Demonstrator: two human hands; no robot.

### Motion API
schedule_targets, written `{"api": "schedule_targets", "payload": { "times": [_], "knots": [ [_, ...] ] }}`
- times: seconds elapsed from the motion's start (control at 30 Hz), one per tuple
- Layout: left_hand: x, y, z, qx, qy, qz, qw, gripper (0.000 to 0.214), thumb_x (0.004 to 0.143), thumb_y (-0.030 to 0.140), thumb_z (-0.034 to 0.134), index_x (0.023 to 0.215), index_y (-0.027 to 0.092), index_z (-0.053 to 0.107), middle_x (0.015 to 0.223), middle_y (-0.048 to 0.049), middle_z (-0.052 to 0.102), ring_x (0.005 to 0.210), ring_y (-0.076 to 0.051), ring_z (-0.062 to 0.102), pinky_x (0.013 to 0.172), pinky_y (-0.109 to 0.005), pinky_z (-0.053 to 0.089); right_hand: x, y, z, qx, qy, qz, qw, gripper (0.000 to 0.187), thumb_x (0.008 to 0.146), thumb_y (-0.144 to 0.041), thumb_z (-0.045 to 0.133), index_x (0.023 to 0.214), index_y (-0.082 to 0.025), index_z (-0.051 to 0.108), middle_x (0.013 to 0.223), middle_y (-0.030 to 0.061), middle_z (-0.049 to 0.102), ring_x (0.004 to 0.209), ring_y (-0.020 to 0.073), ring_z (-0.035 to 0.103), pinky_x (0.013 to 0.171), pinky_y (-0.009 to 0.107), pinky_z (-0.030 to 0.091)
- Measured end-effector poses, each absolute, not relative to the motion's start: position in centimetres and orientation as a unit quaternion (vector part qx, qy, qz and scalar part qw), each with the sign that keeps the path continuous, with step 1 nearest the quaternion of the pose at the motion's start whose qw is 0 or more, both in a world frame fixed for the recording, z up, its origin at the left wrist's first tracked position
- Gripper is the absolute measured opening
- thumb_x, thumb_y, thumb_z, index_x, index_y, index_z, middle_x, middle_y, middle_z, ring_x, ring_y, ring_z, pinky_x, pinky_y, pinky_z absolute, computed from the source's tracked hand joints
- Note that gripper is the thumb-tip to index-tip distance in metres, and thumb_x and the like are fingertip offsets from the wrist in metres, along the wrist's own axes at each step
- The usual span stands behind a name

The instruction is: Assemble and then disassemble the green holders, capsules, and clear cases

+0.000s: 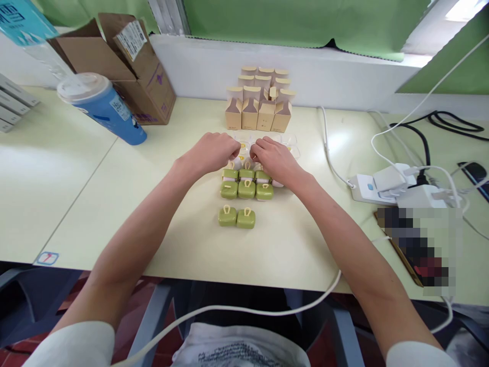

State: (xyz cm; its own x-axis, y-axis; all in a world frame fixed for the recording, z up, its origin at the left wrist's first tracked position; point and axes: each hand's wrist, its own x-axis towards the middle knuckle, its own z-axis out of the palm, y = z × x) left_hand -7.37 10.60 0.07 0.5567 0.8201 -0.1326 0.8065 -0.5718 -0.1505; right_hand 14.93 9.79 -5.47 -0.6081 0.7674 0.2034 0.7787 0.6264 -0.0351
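Note:
My left hand [216, 150] and my right hand [272, 157] are both curled and meet knuckle to knuckle over the middle of the table. What they pinch is hidden between the fingers. Under and behind them lie several small clear plastic trays [289, 139] and white pieces. Just in front sit two rows of small green cases [246, 189] with yellow loops, three to a row. Two more green cases [236, 217] stand apart, nearer to me.
Several tan paper boxes [258, 100] stand in rows by the white ledge. A blue cup [102, 107] and an open cardboard box [126, 66] are at the far left. A white power strip [385, 186] with cables lies at the right. A white cable [244, 309] crosses the table's near edge.

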Motion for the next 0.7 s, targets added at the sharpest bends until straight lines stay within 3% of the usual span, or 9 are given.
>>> {"api": "schedule_targets", "payload": {
  "times": [0.23,0.37,0.47,0.7],
  "knots": [
    [-8.12,10.87,0.05,-0.885,-0.459,0.08,0.016,0.035,0.097,0.007,0.051,0.11,0.023,0.08,0.109,-0.0082,0.085,0.103,-0.027,0.077,0.081,-0.035,0.05,15.34,10.02,-5.51,-0.442,-0.887,0.023,0.132,0.033,0.102,0.002,0.05,0.113,-0.015,0.077,0.111,0.0158,0.075,0.11,0.0322,0.061,0.084,0.04,0.043],
    [-8.41,10.83,0.14,-0.898,-0.434,0.074,0.002,0.046,0.095,0.006,0.055,0.13,0.026,0.079,0.124,-0.0072,0.082,0.112,-0.027,0.076,0.084,-0.034,0.051,15.66,9.93,-5.43,-0.428,-0.892,0.037,0.143,0.037,0.106,-0.006,0.055,0.13,-0.019,0.08,0.118,0.015,0.072,0.116,0.0324,0.06,0.083,0.04,0.045],
    [-8.31,10.63,0.33,-0.9,-0.424,0.104,-0.013,0.058,0.094,0.005,0.055,0.139,0.032,0.079,0.126,-0.0071,0.077,0.11,-0.027,0.077,0.088,-0.034,0.052,15.64,9.76,-5.24,-0.427,-0.893,0.041,0.134,0.038,0.107,-0.01,0.056,0.13,-0.02,0.084,0.119,0.0149,0.07,0.115,0.032,0.059,0.084,0.04,0.045],
    [-7.89,10.48,0.31,-0.897,-0.426,0.117,0.016,0.053,0.095,0.009,0.06,0.138,0.031,0.08,0.128,-0.0088,0.074,0.104,-0.027,0.078,0.087,-0.036,0.054,15.68,9.74,-5.0,-0.414,-0.901,0.052,0.117,0.054,0.099,0.001,0.056,0.137,-0.024,0.085,0.12,0.0135,0.066,0.115,0.0302,0.058,0.081,0.038,0.044]
  ]
}}
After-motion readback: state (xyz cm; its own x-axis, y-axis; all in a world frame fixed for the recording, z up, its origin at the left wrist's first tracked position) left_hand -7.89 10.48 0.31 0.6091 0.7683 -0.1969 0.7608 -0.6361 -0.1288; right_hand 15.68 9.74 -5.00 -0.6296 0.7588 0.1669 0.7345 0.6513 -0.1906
